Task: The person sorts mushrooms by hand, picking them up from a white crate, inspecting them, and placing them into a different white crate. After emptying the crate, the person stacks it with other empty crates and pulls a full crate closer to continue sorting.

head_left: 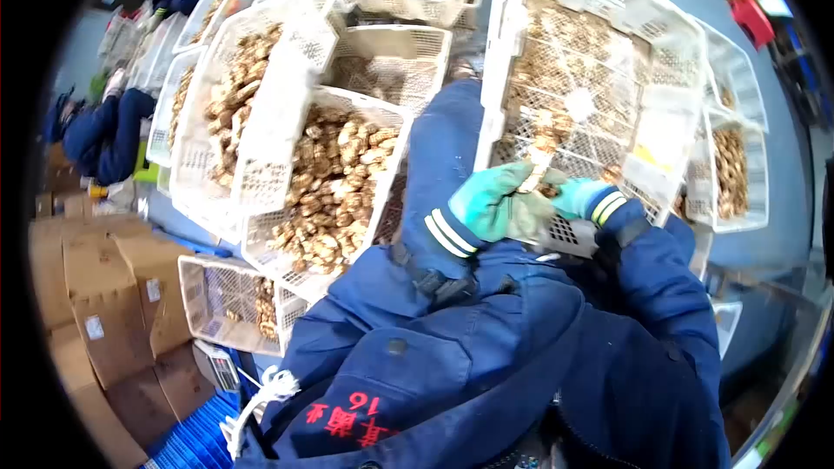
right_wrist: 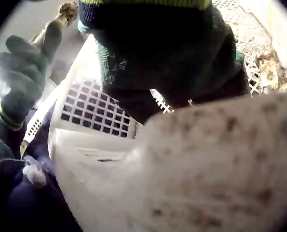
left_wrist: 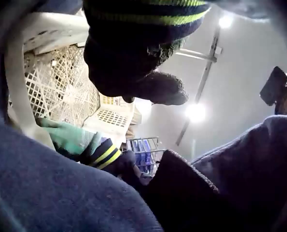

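Green-gloved left hand (head_left: 495, 204): fingers pinch 1 mushroom (head_left: 534, 175), probably a shiitake, by its stem over the near edge of the white lattice crate (head_left: 669, 122). Right hand (head_left: 578, 198) is against the mushroom; can't tell if its fingers grip.

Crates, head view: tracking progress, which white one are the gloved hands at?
The big crate on the right: left hand and right hand meet at its near edge; the heaped middle crate lies apart.
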Available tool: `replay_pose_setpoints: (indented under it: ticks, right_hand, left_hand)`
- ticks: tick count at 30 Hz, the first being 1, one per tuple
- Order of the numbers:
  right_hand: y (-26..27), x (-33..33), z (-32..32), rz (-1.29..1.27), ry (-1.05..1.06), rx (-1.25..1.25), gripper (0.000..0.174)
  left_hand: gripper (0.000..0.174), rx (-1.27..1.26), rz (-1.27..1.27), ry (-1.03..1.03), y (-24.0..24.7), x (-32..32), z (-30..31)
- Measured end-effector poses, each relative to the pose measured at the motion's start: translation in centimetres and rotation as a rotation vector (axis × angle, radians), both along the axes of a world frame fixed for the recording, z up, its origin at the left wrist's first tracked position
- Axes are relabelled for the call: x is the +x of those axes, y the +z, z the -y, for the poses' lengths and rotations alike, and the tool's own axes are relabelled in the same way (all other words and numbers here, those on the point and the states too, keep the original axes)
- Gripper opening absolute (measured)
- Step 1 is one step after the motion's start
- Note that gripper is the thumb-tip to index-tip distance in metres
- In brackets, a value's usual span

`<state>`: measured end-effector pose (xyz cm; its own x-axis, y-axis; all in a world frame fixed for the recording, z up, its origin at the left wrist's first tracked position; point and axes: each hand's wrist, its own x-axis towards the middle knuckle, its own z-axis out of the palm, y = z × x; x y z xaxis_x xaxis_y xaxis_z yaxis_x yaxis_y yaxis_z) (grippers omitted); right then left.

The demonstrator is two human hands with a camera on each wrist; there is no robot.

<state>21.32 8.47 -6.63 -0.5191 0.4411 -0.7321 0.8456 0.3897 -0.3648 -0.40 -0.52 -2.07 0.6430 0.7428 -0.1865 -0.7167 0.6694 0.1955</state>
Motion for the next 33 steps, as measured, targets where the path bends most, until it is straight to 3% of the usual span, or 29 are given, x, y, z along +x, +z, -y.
replay_pose_setpoints:
  ticks: [1, 2, 3, 4, 8, 9, 11, 14, 17, 21, 22, 23, 25, 27, 29, 31, 32, 33]
  right_hand:
    - [2.2, -1.3, 0.2, 0.104, 0.013, -0.013, 0.047]
    - [-1.7, 0.0, -0.1, 0.096, 0.015, 0.034, 0.045]
    - [-3.9, 0.7, -0.7, -0.064, 0.007, -0.094, 0.056]
    - [-5.1, 0.8, -1.0, -0.017, 0.035, -0.069, 0.056]
    - [-2.4, -0.1, 0.1, 0.043, 0.004, 0.098, 0.052]
    - [-1.0, -0.6, 0.6, 0.004, 0.006, 0.16, 0.05]
    - [-0.5, -1.1, 1.2, -0.009, -0.064, 0.117, 0.042]
    - [0.3, -1.5, 1.4, -0.042, -0.097, 0.112, 0.038]
    - [-2.1, -0.8, 1.7, -0.19, -0.153, 0.226, 0.042]
    - [-3.6, -0.7, 0.7, -0.107, 0.014, -0.033, 0.038]
    - [-4.6, -0.4, 0.8, -0.15, -0.023, -0.013, 0.035]
    - [-2.8, -1.0, 0.5, -0.103, -0.111, -0.142, 0.034]
    - [-4.2, -0.2, 0.3, -0.212, 0.003, -0.039, 0.028]
    - [-3.2, -0.6, 0.0, -0.169, -0.224, -0.175, 0.027]
    - [-3.6, 0.0, 0.2, -0.311, -0.255, -0.105, 0.026]
    - [-4.5, 0.1, 0.0, -0.288, -0.375, -0.124, 0.034]
    - [-4.7, 0.2, 0.1, -0.277, -0.376, -0.08, 0.036]
    - [-5.2, 0.5, 0.3, -0.257, -0.286, 0.026, 0.037]
  left_hand:
    - [0.05, 0.02, 0.058, 0.005, 0.4, -0.4, 0.0]
    - [0.051, 0.04, 0.117, 0.009, 0.8, -0.8, 0.0]
    - [0.052, -0.072, 0.408, -0.077, 0.4, -1.0, -0.2]
    - [0.053, -0.2, 0.666, -0.195, -0.1, -1.3, -0.4]
    - [0.055, -0.046, 0.326, 0.015, 1.3, -2.5, 0.2]
    - [0.056, 0.004, 0.33, 0.064, 1.3, -2.5, 0.3]
    - [0.054, -0.231, 0.611, -0.002, 0.9, -3.0, -0.1]
    - [0.059, -0.061, 0.295, 0.222, 1.3, -2.9, 0.3]
    - [0.062, -0.03, 0.32, 0.198, 0.9, -3.2, 0.1]
    - [0.064, 0.052, 0.011, 0.357, 2.4, -3.5, 0.2]
    - [0.064, 0.088, 0.064, 0.362, 2.0, -4.3, 0.0]
    - [0.064, 0.154, 0.102, 0.415, 1.7, -6.3, -0.4]
    - [0.066, 0.355, 0.121, 0.531, 2.0, -11.6, -1.5]
    - [0.067, 0.66, 0.034, 0.636, 4.6, -17.9, -3.1]
    - [0.077, 0.542, -0.156, 0.794, 8.5, -18.4, -1.7]
    - [0.081, 0.525, -0.198, 0.615, 6.5, -16.8, -2.5]
    - [0.078, 0.364, -0.429, 0.585, 6.0, -14.4, -2.0]
    - [0.072, 0.358, -0.121, 0.371, 4.3, -11.5, -2.5]
